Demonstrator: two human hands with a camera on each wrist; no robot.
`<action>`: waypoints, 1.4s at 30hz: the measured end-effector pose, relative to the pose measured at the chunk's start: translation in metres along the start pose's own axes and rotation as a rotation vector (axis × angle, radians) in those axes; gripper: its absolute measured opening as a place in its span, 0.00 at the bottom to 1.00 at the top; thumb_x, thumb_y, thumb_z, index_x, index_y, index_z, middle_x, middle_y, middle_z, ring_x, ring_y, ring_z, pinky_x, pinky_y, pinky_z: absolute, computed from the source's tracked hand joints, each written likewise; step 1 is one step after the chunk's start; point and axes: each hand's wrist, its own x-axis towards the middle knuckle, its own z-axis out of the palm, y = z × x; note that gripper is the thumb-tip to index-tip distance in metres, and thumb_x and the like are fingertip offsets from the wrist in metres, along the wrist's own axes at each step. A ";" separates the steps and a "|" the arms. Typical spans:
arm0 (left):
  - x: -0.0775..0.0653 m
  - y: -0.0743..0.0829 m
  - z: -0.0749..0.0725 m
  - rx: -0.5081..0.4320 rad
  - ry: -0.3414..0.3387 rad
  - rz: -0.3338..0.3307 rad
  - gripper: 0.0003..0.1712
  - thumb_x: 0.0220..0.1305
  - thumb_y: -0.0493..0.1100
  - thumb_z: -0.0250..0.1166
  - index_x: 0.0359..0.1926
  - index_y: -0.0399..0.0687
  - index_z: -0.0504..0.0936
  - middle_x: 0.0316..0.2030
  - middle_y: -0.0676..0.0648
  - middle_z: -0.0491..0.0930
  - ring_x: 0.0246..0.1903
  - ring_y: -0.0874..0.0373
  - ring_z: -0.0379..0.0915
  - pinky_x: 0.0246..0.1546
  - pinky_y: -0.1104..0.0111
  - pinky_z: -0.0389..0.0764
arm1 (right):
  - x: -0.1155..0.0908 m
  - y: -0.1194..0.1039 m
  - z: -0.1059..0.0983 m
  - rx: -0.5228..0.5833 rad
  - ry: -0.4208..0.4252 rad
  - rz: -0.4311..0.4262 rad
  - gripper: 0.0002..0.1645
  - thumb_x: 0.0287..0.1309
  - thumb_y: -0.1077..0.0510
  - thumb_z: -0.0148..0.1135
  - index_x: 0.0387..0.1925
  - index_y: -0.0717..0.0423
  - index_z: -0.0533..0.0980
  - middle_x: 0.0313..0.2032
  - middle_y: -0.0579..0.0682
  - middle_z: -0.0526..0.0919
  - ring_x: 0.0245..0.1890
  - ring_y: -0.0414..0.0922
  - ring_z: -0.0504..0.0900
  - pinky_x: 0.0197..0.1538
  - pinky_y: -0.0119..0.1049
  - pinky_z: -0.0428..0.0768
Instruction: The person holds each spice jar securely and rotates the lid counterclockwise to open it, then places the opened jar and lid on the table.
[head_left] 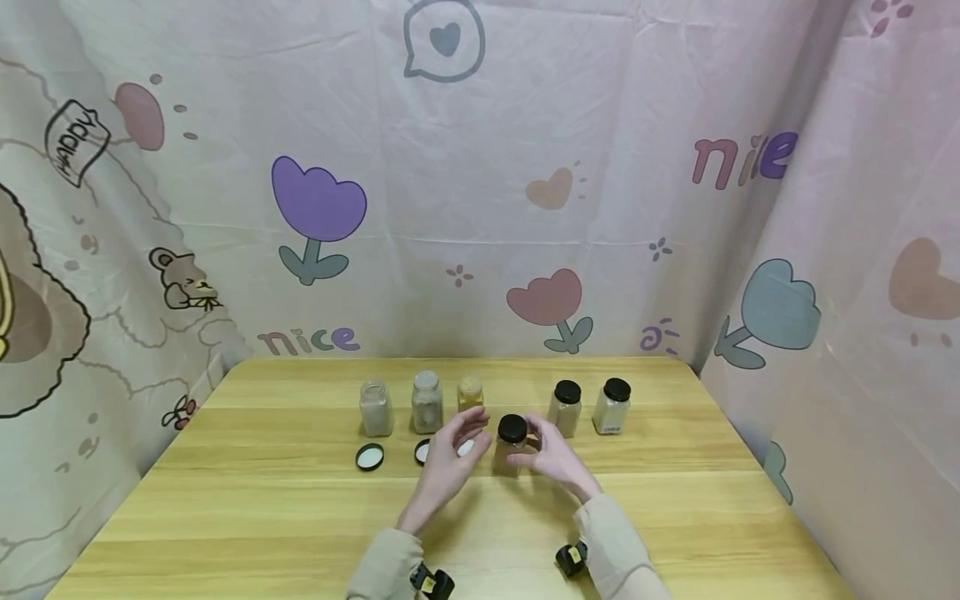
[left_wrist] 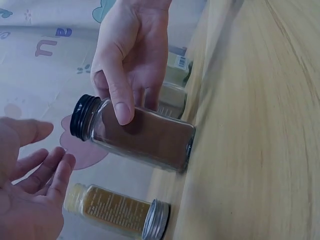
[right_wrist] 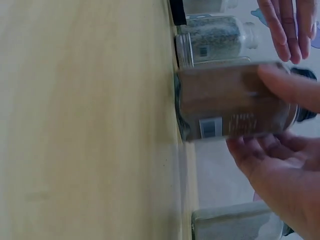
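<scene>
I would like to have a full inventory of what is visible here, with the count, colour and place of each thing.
table: one, yellowish wood, beneath the jars
cloth backdrop: count unclear, pale with coloured prints, behind and beside the table
brown-filled jar: one, brown with black lid, centre, held by the right hand
yellow-filled jar: one, yellow, lidless, behind the left hand
grey-filled jar: one, lidless, left of the yellow-filled jar
leftmost jar: one, pale grey, lidless
black-lidded pale jars: two, right side
loose lids: three, white insides, before the lidless jars
wrist devices: two, black, one per wrist
sleeves: two, beige, both forearms
left hand: one, bare, near the brown-filled jar
right hand: one, bare, around the brown-filled jar
</scene>
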 end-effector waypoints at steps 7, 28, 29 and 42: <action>-0.001 -0.003 0.003 0.031 -0.058 0.043 0.26 0.64 0.34 0.68 0.62 0.35 0.76 0.57 0.34 0.79 0.59 0.34 0.76 0.65 0.55 0.78 | -0.005 -0.001 0.000 0.064 -0.131 -0.016 0.35 0.52 0.67 0.73 0.61 0.66 0.71 0.58 0.62 0.79 0.59 0.50 0.80 0.68 0.40 0.78; -0.001 -0.003 -0.003 0.138 -0.248 0.176 0.26 0.63 0.29 0.66 0.62 0.27 0.74 0.59 0.28 0.78 0.61 0.34 0.75 0.61 0.49 0.80 | 0.000 0.007 0.010 0.019 -0.111 -0.154 0.30 0.48 0.69 0.75 0.55 0.70 0.76 0.53 0.68 0.80 0.48 0.32 0.81 0.59 0.23 0.79; -0.002 -0.003 -0.003 0.150 -0.235 0.185 0.26 0.62 0.29 0.67 0.61 0.27 0.75 0.58 0.29 0.79 0.60 0.35 0.76 0.60 0.50 0.81 | 0.000 0.007 0.011 0.016 -0.106 -0.154 0.30 0.48 0.69 0.75 0.54 0.70 0.76 0.52 0.68 0.80 0.47 0.32 0.81 0.59 0.23 0.80; -0.004 -0.008 0.005 0.177 -0.116 0.223 0.23 0.59 0.32 0.70 0.56 0.32 0.80 0.53 0.34 0.83 0.55 0.38 0.81 0.58 0.51 0.83 | 0.001 0.009 0.012 0.005 -0.090 -0.144 0.31 0.48 0.70 0.75 0.56 0.69 0.75 0.51 0.68 0.82 0.46 0.32 0.82 0.57 0.24 0.81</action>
